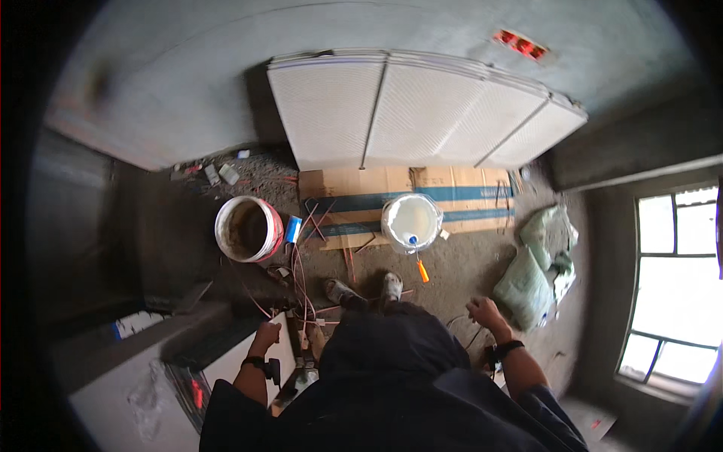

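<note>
My left hand [265,337] is loosely curled, nothing visible in it, over a white panel [282,350] at the lower left; whether it touches the panel I cannot tell. Out to the right, my right hand [486,310] hangs above the floor with its fingers bent in and nothing seen in them. Ahead of my feet stands a white bucket [399,224] of whitish liquid. An orange-handled tool [423,271] with a blue part lies against its near rim. Further left is a red and white bucket [277,233], dark inside, beside a blue and white box [293,229].
Large white ribbed panels [429,113] lean on the far wall, above flattened cardboard [467,197]. Greenish sacks [527,282] lie at the right, near a window [674,279]. Reddish tubes or wires [299,282] and rubble [227,174] litter the left floor.
</note>
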Demonstrator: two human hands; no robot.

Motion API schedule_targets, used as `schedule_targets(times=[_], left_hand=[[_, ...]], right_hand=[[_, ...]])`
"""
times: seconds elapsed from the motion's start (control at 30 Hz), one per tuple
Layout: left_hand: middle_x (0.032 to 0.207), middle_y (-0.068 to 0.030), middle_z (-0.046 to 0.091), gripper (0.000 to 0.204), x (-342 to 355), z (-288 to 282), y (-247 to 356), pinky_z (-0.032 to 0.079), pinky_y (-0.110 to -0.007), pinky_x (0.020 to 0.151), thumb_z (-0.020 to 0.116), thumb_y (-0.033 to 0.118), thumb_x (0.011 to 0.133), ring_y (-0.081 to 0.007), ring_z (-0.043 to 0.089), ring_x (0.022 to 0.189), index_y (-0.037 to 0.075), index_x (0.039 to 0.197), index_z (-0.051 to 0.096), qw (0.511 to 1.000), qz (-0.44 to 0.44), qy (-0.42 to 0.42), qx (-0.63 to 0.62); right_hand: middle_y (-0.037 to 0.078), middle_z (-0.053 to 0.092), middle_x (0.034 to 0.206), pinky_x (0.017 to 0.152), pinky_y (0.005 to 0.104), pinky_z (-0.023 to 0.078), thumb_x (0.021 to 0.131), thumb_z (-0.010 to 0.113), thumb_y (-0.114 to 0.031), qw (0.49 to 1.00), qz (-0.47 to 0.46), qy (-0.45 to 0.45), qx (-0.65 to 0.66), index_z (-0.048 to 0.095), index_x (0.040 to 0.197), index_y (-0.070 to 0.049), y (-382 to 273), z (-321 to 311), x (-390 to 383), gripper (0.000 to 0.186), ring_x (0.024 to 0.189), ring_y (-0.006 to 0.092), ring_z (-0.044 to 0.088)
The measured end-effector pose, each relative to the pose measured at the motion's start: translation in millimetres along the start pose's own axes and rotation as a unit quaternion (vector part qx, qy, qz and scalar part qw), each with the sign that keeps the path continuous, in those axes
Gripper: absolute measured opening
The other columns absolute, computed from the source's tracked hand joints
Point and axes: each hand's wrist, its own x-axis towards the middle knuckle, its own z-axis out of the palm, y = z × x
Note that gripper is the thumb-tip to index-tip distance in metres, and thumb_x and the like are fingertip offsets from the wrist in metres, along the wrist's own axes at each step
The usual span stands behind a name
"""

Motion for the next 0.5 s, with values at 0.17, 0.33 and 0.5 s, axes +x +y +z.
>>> schedule_targets(times=[0.17, 0.33, 0.5], left_hand=[[0.058, -0.0096, 0.057, 0.027, 11, -69, 46, 0.047, -0.036, 0.056, 0.056, 0.024, 0.079, -0.0182, 0.061, 0.06, -0.003, 0.078, 0.061, 0.895, -0.24, 0.081, -0.368], [0.059, -0.0074, 0.056, 0.03, 14, -143, 101, 0.043, -0.032, 0.054, 0.056, 0.027, 0.082, -0.0148, 0.053, 0.055, -0.002, 0.074, 0.058, 0.876, -0.233, 0.174, -0.384], [0.064, -0.0103, 0.061, 0.033, 5, -193, 189, 0.046, -0.033, 0.058, 0.058, 0.031, 0.083, -0.0167, 0.058, 0.059, -0.001, 0.077, 0.059, 0.92, -0.27, 0.117, -0.259]], right_hand=[[0.012, 0.064, 0.065, 0.059, 0.0365, 0.05, 0.081, 0.053, -0.026, 0.999, -0.021, -0.046, -0.01, 0.061, 0.077, 0.002, 41, 22, 25, 0.03, 0.06, 0.0217, 0.064], [0.016, 0.065, 0.073, 0.065, 0.0385, 0.05, 0.079, 0.053, -0.028, 0.995, -0.036, -0.092, 0.02, 0.062, 0.086, 0.001, 59, 28, 76, 0.031, 0.069, 0.0272, 0.065], [0.013, 0.066, 0.071, 0.064, 0.039, 0.05, 0.08, 0.051, -0.032, 0.996, -0.068, -0.057, 0.001, 0.064, 0.082, 0.0, 102, 0, 158, 0.035, 0.068, 0.0284, 0.065]])
